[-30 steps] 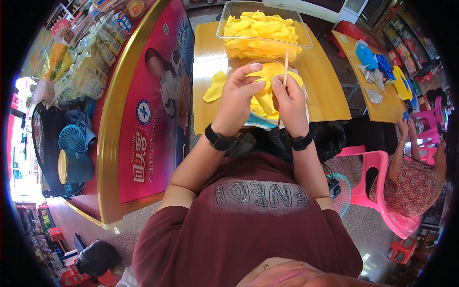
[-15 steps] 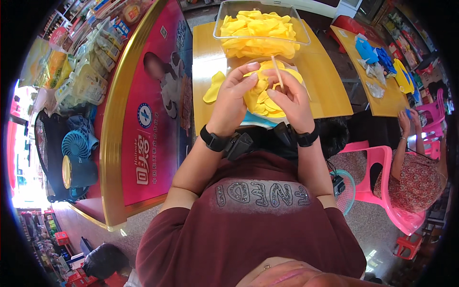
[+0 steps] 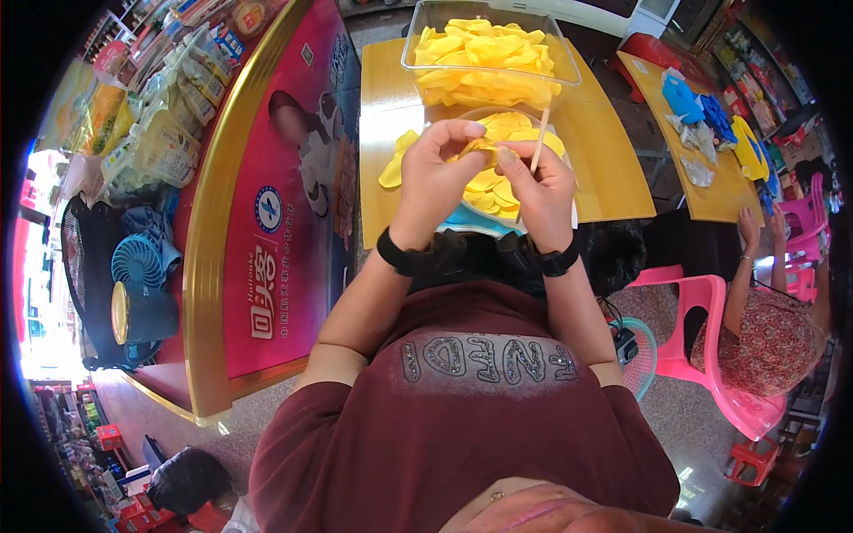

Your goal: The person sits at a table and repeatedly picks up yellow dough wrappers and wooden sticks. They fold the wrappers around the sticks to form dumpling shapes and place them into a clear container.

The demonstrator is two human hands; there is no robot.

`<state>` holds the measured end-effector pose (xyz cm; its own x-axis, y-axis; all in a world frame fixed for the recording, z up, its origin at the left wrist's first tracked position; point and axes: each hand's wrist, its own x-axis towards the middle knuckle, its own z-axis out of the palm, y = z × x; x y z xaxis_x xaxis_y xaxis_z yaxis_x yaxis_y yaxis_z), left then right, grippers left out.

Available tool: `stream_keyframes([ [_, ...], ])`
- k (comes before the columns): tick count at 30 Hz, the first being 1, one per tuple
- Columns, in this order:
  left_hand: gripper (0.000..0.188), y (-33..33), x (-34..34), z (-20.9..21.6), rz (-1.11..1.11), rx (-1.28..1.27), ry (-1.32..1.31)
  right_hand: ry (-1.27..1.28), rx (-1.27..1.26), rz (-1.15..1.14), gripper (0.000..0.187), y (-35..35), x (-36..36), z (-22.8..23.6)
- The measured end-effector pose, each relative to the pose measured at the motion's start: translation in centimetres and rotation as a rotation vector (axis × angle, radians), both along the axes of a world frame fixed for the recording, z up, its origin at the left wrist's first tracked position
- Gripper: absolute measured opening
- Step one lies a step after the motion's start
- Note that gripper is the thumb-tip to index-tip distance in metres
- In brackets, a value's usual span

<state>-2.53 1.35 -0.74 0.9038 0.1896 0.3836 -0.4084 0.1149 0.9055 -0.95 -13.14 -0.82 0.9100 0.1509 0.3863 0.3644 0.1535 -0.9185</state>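
Note:
Both hands are raised over a round bowl point(image 3: 491, 215) heaped with flat yellow petal-shaped pieces point(image 3: 498, 188). My left hand point(image 3: 435, 182) pinches a small yellow piece point(image 3: 482, 146) between thumb and fingers. From the other side my right hand point(image 3: 544, 191) has its thumb and forefinger at the same piece. A thin wooden stick point(image 3: 541, 138) slants up out of the right hand, gripped near its fingers. Most of the pinched piece is hidden by my fingertips. A loose yellow piece point(image 3: 397, 160) lies on the table, left of my left hand.
Behind the bowl, a clear plastic tub point(image 3: 569, 82) full of yellow pieces stands on the wooden table point(image 3: 613, 164). A pink panelled counter point(image 3: 267, 266) rises at left. At right are a pink chair point(image 3: 684, 338), another person point(image 3: 766, 342) and a table point(image 3: 711, 191) with blue and yellow pieces.
The yellow piece is now more tightly gathered between my fingertips. My right hand has turned, and the stick now leans right instead of left.

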Motion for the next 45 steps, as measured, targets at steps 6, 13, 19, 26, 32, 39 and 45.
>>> stream_keyframes([
  [6,0.028,0.3,2.4,-3.0,0.374,0.182,-0.247,-0.078,-0.038,0.106,0.015,1.8,-1.7,-0.5],
  [13,0.037,0.0,1.8,-2.7,0.288,0.073,-0.112,0.014,0.006,0.207,0.015,1.6,-1.5,-0.5],
  [19,0.036,0.0,2.2,-3.2,0.136,-0.034,-0.217,0.043,0.016,0.279,0.015,1.1,-1.6,0.1],
  [26,0.035,-0.2,0.0,-0.3,-0.157,-0.401,0.124,0.199,0.217,0.206,0.013,-0.9,-0.1,0.5],
  [32,0.031,-0.8,-1.4,0.7,-0.565,-0.749,0.277,0.310,0.381,0.177,0.013,-2.0,1.8,0.2],
  [39,0.035,0.7,-1.3,1.4,-0.953,-0.946,0.391,0.134,0.049,0.062,0.020,-1.4,0.6,1.5],
  [45,0.036,1.9,0.5,1.1,-0.086,-0.116,0.294,0.004,-0.139,-0.110,0.027,-3.1,1.5,1.4],
])
